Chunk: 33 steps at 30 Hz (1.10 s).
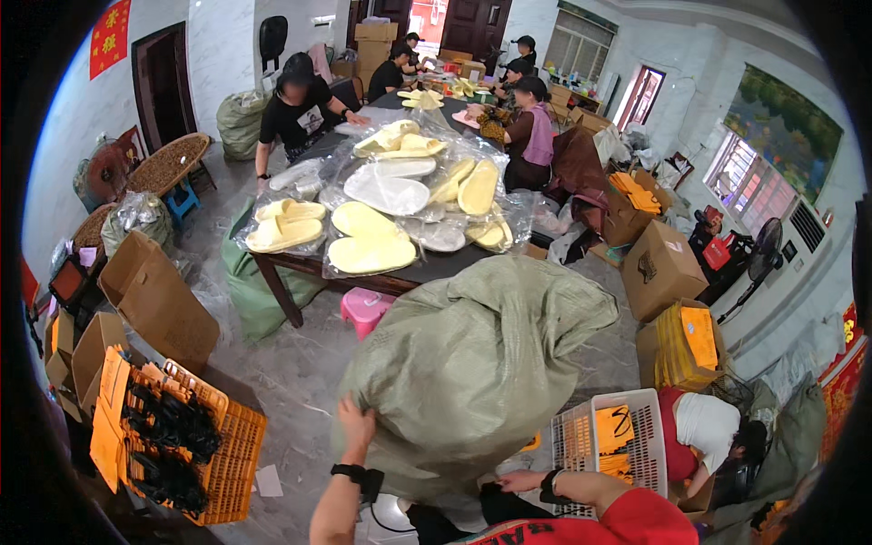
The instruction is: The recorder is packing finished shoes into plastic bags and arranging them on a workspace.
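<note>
Progress, as judged from this one view: your handling of the large pale-green sack (468, 372) looks under way and unfinished, since it stands bulging on the floor right before you, with your left hand at its side. What is done inside it, and what is left, cannot be read (contents hidden, top slumped over to the right). Beyond it, yellow slippers (366, 254) in clear bags lie heaped on the dark table (450, 264); bagging looks done for those, and none shows loose near your hands. Your left hand (355, 429) touches the sack's left edge, fingers partly bent and thumb a little apart; whether they pinch a fold you cannot tell from here. Your right hand (520, 481) is half curled, low by the sack's bottom right, near the pale crate (652, 445); contact and grip there are uncertain, the fingertips being too small to judge.
</note>
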### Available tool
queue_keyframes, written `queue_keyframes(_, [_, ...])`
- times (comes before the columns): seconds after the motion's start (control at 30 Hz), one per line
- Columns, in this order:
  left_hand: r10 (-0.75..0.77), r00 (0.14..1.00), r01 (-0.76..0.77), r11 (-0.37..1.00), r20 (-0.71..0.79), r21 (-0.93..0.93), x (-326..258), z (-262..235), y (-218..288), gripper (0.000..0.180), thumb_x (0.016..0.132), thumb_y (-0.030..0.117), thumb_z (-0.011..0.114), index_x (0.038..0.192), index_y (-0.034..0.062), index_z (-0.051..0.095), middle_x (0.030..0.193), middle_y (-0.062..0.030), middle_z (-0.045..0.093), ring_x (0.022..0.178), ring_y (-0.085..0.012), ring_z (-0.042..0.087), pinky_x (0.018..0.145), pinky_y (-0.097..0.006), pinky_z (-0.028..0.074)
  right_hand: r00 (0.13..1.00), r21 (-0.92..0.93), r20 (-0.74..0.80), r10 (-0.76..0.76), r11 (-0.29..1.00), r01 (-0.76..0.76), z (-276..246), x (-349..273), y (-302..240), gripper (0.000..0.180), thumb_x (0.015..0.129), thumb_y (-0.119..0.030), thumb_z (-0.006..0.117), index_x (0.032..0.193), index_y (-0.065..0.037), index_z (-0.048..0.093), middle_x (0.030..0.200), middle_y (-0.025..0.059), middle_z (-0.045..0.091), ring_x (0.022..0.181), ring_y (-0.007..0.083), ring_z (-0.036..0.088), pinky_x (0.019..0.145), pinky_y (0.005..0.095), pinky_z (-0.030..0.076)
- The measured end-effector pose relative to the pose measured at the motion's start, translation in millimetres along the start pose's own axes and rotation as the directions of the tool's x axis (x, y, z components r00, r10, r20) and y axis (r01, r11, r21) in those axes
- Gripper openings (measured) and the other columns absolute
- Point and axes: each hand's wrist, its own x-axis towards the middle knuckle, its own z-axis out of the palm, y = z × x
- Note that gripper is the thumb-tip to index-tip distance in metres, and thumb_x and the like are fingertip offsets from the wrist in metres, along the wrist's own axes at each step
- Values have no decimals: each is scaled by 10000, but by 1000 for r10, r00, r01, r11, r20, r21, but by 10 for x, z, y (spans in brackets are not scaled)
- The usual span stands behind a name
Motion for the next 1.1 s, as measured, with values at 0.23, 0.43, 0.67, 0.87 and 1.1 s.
queue_keyframes(0.23, [303, 941, -308, 951, -151, -16, -32, 145, 1919, 565, 761, 134, 585, 1268, 37, 356, 1332, -249, 274, 1223, -381, 286, 1007, -421, 245, 894, -107, -430, 125, 976, -188, -605, -501, 2049, 357, 844, -268, 474, 1112, -47, 557, 1158, 162, 533, 1036, 288, 523, 883, 333, 404])
queue_keyframes(0.43, [593, 805, -593, 805, -17, -2, -73, 1124, 3586, 538, 806, 237, 588, 1258, 39, 374, 1339, -239, 268, 1232, -390, 261, 1000, -440, 243, 845, 484, -407, 347, 866, -123, -1711, -810, 2828, 461, 846, -295, 519, 1227, -45, 452, 1121, 139, 562, 1018, 254, 537, 829, 336, 427])
queue_keyframes(0.67, [89, 919, -277, 838, 383, 470, 346, 1978, 3591, 586, 801, 394, 564, 1280, 120, 365, 1398, -176, 192, 1258, -385, 198, 928, -585, 236, 841, 924, -151, 519, 376, -67, -2337, -1396, 3532, 478, 822, -223, 556, 1252, -71, 413, 1075, 81, 554, 916, 173, 559, 733, 322, 460])
queue_keyframes(0.87, [-235, 906, -143, 612, 352, 778, 819, 2185, 2739, 556, 817, 443, 502, 1260, 119, 411, 1417, -138, 174, 1268, -384, 169, 939, -578, 217, 824, 907, -359, 439, 371, 198, -3237, -1547, 3529, 456, 859, -246, 530, 1245, -44, 397, 1017, 67, 547, 879, 163, 546, 690, 303, 453])
queue_keyframes(1.1, [-242, 913, -121, 608, 329, 784, 1148, 2948, 2281, 581, 755, 280, 538, 1302, 173, 375, 1426, -135, 112, 1220, -449, 179, 893, -649, 192, 830, 856, -426, 360, 458, 240, -4412, -1828, 3498, 491, 862, -305, 531, 1279, -96, 380, 1133, 88, 526, 972, 189, 538, 816, 331, 431])
